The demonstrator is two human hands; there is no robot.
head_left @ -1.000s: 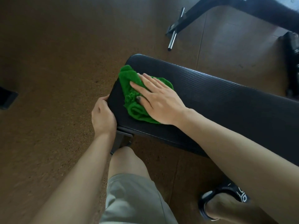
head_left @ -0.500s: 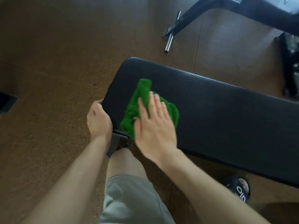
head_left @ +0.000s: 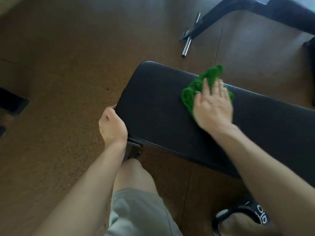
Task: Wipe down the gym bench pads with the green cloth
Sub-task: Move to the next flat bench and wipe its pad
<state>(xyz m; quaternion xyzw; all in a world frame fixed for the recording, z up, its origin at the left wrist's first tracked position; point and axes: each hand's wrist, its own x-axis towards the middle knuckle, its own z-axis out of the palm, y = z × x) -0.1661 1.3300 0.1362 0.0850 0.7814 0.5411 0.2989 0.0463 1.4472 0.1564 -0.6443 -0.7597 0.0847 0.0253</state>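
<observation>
A long black textured bench pad (head_left: 158,106) runs from centre frame off to the right. The crumpled green cloth (head_left: 202,82) lies on the pad near its far edge. My right hand (head_left: 213,106) presses flat on the cloth, fingers spread and pointing away from me, covering the cloth's near part. My left hand (head_left: 112,125) grips the pad's near left corner, fingers curled around the edge.
Brown cork-like floor (head_left: 59,82) surrounds the bench. A black machine frame (head_left: 221,14) with a chrome bar (head_left: 186,46) stands at the top right. My bent knee in grey shorts (head_left: 136,201) and a black sandal (head_left: 247,218) are below the pad. A dark object (head_left: 12,103) sits at the left edge.
My right hand has swept the green cloth from the pad's left end toward the right and the far edge. The left hand has kept its grip on the corner.
</observation>
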